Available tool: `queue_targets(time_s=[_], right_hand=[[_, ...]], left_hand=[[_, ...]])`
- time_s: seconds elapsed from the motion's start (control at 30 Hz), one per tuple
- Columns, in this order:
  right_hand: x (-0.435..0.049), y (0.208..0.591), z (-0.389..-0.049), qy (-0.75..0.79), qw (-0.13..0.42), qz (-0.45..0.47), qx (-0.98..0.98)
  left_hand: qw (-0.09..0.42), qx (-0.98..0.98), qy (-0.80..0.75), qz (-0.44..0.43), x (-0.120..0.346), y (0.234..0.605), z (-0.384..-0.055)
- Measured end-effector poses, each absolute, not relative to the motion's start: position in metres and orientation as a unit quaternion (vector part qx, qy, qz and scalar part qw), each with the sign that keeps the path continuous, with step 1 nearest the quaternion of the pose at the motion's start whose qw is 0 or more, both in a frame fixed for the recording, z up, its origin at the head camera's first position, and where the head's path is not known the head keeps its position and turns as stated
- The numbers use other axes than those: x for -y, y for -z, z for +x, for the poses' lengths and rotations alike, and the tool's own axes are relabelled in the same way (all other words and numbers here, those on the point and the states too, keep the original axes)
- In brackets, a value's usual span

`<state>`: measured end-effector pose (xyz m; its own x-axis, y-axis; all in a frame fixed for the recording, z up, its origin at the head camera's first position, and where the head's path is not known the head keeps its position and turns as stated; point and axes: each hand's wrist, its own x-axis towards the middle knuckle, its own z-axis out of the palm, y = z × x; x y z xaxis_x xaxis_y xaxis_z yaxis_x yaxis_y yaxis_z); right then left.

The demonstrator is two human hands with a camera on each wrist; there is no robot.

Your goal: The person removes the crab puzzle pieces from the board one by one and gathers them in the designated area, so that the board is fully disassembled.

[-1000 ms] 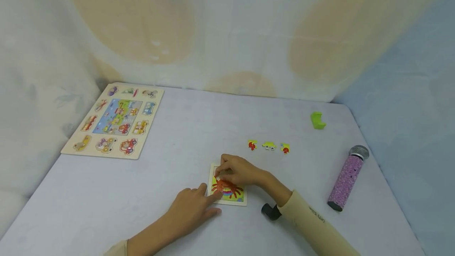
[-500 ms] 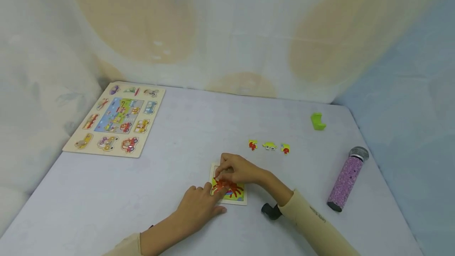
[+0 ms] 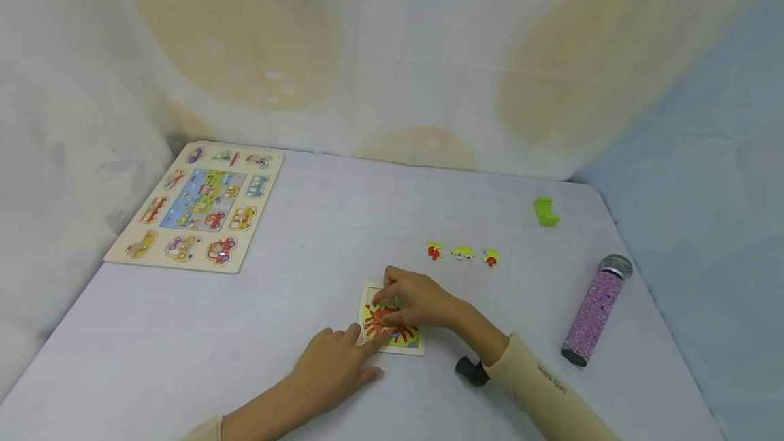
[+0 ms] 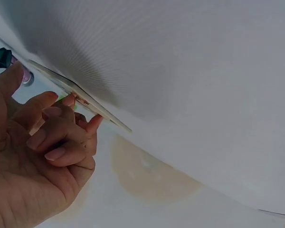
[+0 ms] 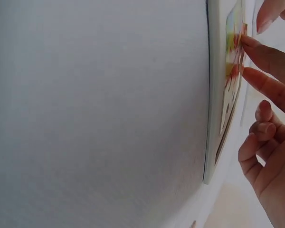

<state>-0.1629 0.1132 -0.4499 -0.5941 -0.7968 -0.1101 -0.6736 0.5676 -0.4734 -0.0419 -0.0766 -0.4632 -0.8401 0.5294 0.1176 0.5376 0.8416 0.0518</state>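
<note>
A small wooden jigsaw puzzle board (image 3: 404, 351) with a red crab picture lies near the middle front of the table in the head view. My right hand (image 3: 422, 298) is over its upper part, thumb and finger holding a red-and-yellow puzzle piece (image 3: 371, 325) in the frame; the fingers cover some of it. My left hand (image 3: 331, 366) lies at the board's lower left, its straight index finger pressing on the crab. In the left wrist view, the other fingers of the left hand (image 4: 42, 161) are bent. The right wrist view shows fingertips on the board (image 5: 213, 118) edge-on.
Three loose puzzle pieces (image 3: 463, 252) lie in a row behind the board. A green block (image 3: 545, 211) and a glittery purple microphone (image 3: 594, 315) are on the right. At the back left sits a large vehicle puzzle (image 3: 251, 240). A dark cylindrical object (image 3: 471, 371) shows by the right wrist.
My right hand has shifted slightly right, and its thumb has come down over the crab. The left index finger moved right and up, then eased back slightly, staying on the board.
</note>
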Motion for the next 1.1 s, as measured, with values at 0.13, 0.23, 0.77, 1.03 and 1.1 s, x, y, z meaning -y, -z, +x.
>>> queue_targets(time_s=[0.13,0.23,0.77,1.03,1.1], right_hand=[[-0.114,0.449,-0.16,0.156,0.109,-0.46,-0.868],[-0.114,0.451,-0.158,0.158,0.087,-0.476,-0.861],[-0.166,0.443,-0.181,0.203,0.009,-0.385,-0.9],[-0.195,0.451,-0.194,0.196,0.04,-0.323,-0.925],[-0.196,0.452,-0.195,0.188,0.037,-0.326,-0.926]], left_hand=[[0.04,0.964,0.037,-0.259,0.087,0.461,-0.038],[0.037,0.968,0.034,-0.246,0.095,0.46,-0.036],[0.013,0.972,0.053,-0.23,0.102,0.467,-0.028],[0.013,0.972,0.059,-0.228,0.103,0.469,-0.027],[0.021,0.972,0.058,-0.228,0.104,0.469,-0.027]])
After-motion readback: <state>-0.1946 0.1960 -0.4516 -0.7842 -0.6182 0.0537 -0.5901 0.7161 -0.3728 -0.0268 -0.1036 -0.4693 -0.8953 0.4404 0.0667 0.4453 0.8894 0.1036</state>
